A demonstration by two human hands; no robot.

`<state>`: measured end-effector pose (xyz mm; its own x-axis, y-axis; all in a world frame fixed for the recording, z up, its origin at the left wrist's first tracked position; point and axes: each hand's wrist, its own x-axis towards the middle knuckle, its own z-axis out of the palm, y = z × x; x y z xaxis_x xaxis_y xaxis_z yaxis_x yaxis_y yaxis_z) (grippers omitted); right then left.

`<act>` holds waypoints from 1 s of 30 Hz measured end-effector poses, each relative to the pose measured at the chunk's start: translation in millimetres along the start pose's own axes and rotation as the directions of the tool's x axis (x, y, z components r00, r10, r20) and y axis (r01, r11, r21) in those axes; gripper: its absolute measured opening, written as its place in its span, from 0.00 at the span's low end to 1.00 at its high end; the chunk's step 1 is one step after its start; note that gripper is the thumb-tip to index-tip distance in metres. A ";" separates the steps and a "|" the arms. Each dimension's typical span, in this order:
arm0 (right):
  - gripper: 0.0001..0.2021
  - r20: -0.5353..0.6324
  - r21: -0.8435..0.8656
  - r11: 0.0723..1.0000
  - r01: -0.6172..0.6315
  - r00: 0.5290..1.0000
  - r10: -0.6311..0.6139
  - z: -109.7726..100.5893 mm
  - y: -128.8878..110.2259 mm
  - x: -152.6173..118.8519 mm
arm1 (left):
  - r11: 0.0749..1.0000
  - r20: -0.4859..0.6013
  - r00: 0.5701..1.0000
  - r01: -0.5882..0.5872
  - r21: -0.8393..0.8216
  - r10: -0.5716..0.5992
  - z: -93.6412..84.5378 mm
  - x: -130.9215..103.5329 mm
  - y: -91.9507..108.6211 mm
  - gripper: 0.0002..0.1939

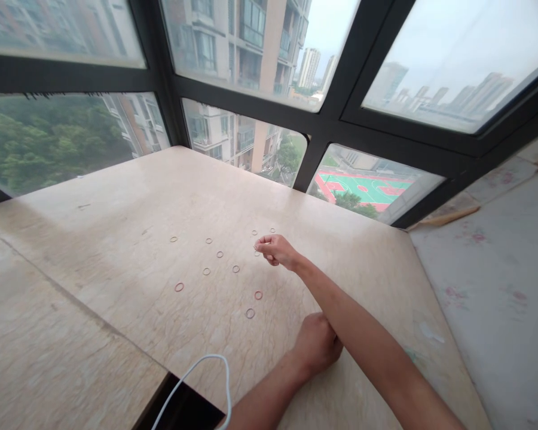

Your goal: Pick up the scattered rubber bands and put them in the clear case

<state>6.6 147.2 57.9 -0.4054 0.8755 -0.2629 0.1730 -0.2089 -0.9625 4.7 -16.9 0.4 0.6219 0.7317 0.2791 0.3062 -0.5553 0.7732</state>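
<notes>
My right hand [275, 249] reaches over the stone sill, thumb and forefinger pinched on what looks like a thin, pale rubber band, barely visible at the fingertips. Just below them, another pale rubber band [257, 254] lies on the stone. My left hand [318, 343] rests closed under my right forearm; whatever its fingers hold, if anything, is hidden. Several thin rubber bands lie flat and apart, among them a red one [259, 295], a purple one [250, 313], another red one [179, 287] and a yellowish one [174, 239].
The beige marble sill [116, 251] meets dark window frames [246, 101] at the back. A white cable [206, 358] loops over a dark opening [183, 406] at the near edge. A flowered wall [488, 280] bounds the right side. A seam [72, 292] crosses the stone at left.
</notes>
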 end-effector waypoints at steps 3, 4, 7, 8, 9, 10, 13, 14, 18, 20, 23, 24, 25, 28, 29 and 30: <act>0.14 -0.001 0.181 0.983 0.014 1.000 -0.015 -4.5 1.9 -39.9 | 0.999 0.017 0.999 -0.031 0.026 0.030 1.0 0.3 -1.7 0.08; 0.15 -0.009 0.232 0.972 0.020 1.000 -0.018 -6.5 2.3 -53.4 | 0.999 0.022 0.999 -0.029 0.039 0.028 1.7 0.4 -2.4 0.08; 0.14 -0.054 0.351 0.935 0.048 0.998 -0.032 -12.8 4.4 -93.6 | 0.998 0.025 1.000 0.000 0.063 -0.002 3.4 0.8 -3.8 0.08; 0.14 -0.065 0.401 0.914 0.063 0.997 -0.040 -15.0 6.0 -106.6 | 0.998 0.026 0.999 0.017 0.063 -0.018 3.6 0.9 -3.9 0.09; 0.13 -0.071 0.464 0.882 0.079 0.996 -0.052 -17.1 8.2 -119.1 | 0.998 0.030 0.999 0.035 0.060 -0.037 3.6 1.0 -3.7 0.09; 0.12 -0.074 0.534 0.839 0.098 0.995 -0.069 -19.2 11.0 -131.1 | 0.997 0.033 0.998 0.054 0.058 -0.056 3.2 0.9 -3.4 0.10; 0.11 -0.093 0.718 0.678 0.154 0.988 -0.126 -25.9 22.8 -163.7 | 0.995 0.026 0.996 0.090 0.044 -0.091 1.0 0.4 -1.6 0.11; 0.11 -0.108 0.746 0.644 0.173 0.984 -0.139 -28.3 27.4 -173.7 | 0.996 0.021 0.996 0.087 0.035 -0.088 0.1 0.3 -1.0 0.10; 0.10 -0.177 0.780 0.580 0.235 0.972 -0.156 -39.3 45.7 -212.0 | 0.999 0.022 0.999 0.048 -0.002 -0.048 -3.0 0.5 0.1 0.08; 0.10 -0.220 0.782 0.563 0.268 0.963 -0.153 -45.4 54.3 -231.6 | 0.999 0.024 0.999 0.042 -0.030 -0.042 -3.6 1.0 -0.2 0.08; 0.10 -0.295 0.767 0.554 0.323 0.945 -0.142 -54.9 65.6 -262.5 | 0.997 0.026 0.999 0.044 -0.064 -0.042 -3.6 1.8 -1.8 0.08; 0.10 -0.325 0.751 0.566 0.341 0.936 -0.133 -57.9 68.7 -273.2 | 0.997 0.025 0.999 0.047 -0.066 -0.045 -3.5 2.0 -2.4 0.08; 0.10 -0.362 0.727 0.585 0.360 0.925 -0.120 -60.8 71.4 -284.2 | 0.997 0.022 0.999 0.050 -0.063 -0.049 -3.5 2.2 -2.8 0.08; 0.10 -0.490 0.623 0.667 0.407 0.868 -0.072 -65.9 76.4 -316.7 | 0.997 0.015 0.998 0.054 -0.049 -0.054 -4.2 2.8 -2.7 0.08; 0.11 -0.529 0.586 0.699 0.410 0.847 -0.053 -65.8 77.2 -326.7 | 0.998 0.015 0.999 0.052 -0.046 -0.052 -4.6 3.1 -2.0 0.08; 0.11 -0.557 0.547 0.738 0.395 0.830 -0.032 -64.3 77.7 -335.5 | 0.998 0.013 0.999 0.051 -0.045 -0.051 -5.1 3.4 -1.2 0.08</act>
<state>213.8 -134.8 75.6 0.1579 0.9759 -0.1504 -0.5237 -0.0464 -0.8507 2.8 -11.7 3.4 0.6149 0.7537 0.2322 0.3049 -0.4987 0.8114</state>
